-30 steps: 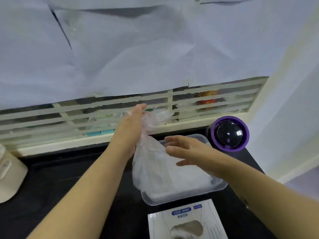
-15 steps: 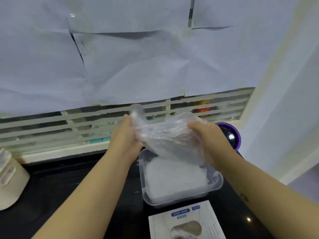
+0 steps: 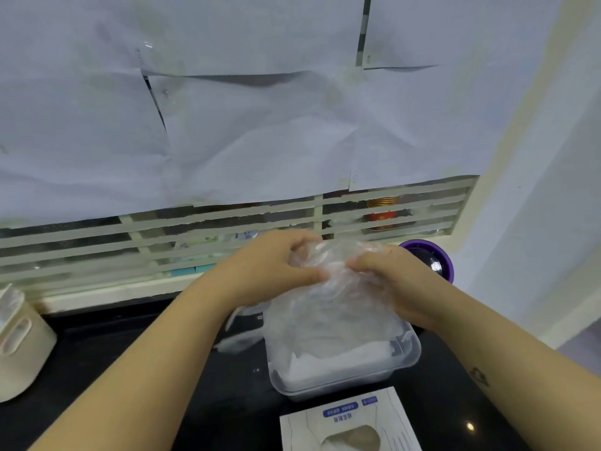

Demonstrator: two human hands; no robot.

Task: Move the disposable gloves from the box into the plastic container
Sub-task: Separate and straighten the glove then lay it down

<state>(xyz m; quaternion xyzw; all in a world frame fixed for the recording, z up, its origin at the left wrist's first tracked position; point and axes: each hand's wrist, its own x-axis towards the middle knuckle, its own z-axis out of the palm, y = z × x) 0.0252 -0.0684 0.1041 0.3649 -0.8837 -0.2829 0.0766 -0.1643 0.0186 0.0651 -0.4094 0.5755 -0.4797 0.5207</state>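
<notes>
A clear disposable glove point(image 3: 328, 297) hangs crumpled over the plastic container point(image 3: 406, 359), which stands on the black counter with a white stack of gloves inside. My left hand point(image 3: 270, 268) pinches the glove's top from the left. My right hand point(image 3: 390, 281) grips the same top from the right, fingertips close to the left thumb. The white glove box point(image 3: 351, 421) lies at the near edge just in front of the container, its oval opening facing up.
A purple-rimmed round object point(image 3: 429, 258) stands behind the container at the right. A cream container point(image 3: 19, 340) sits at the far left of the black counter point(image 3: 113, 353). Behind it runs a slatted window covered above with white paper. A white wall closes the right side.
My right hand rose from over the container and took hold of the glove. Both hands then came together, bunching its top above the container.
</notes>
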